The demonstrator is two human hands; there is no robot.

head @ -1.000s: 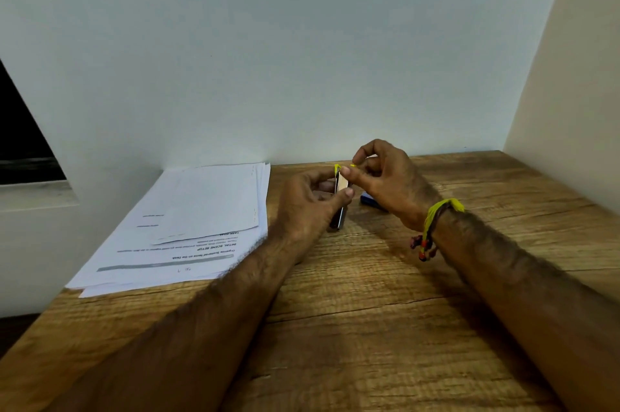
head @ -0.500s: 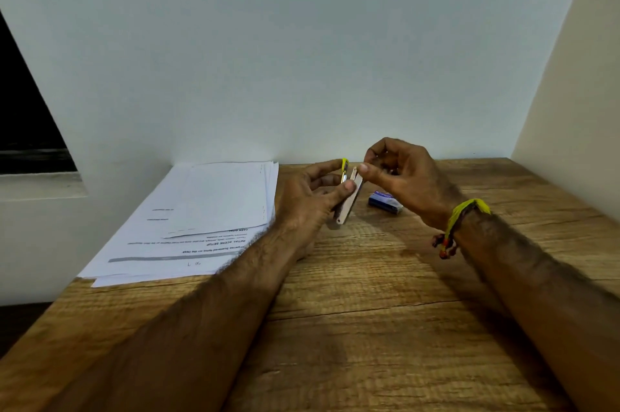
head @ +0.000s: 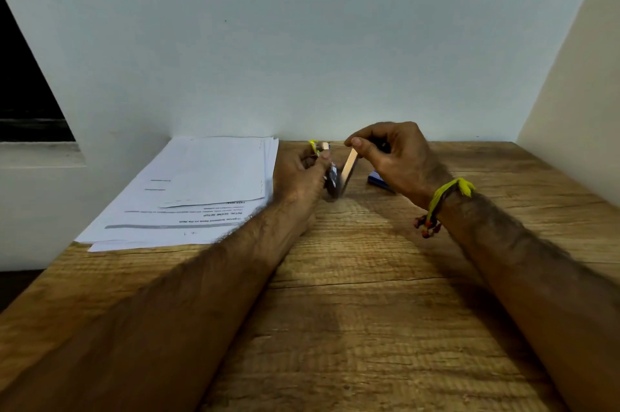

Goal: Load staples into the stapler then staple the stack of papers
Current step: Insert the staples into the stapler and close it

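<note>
A small stapler (head: 333,178) with a yellow tip stands nearly upright at the back of the wooden table, hinged open. My left hand (head: 298,176) grips its dark lower body. My right hand (head: 392,156) pinches the pale top arm (head: 349,165) and holds it swung away to the right. A small blue staple box (head: 379,181) lies on the table, partly hidden behind my right hand. The stack of white printed papers (head: 201,187) lies flat to the left of my left hand.
The wooden table (head: 352,311) meets a white wall at the back and a cream side wall (head: 577,126) at the right. A dark window opening (head: 27,109) with a sill is at the far left. The paper stack overhangs the table's left edge.
The stapler's top arm has swung further away from the body, pulled to the right by my right hand. Both hands stay at the back of the table; the camera view shifted slightly.
</note>
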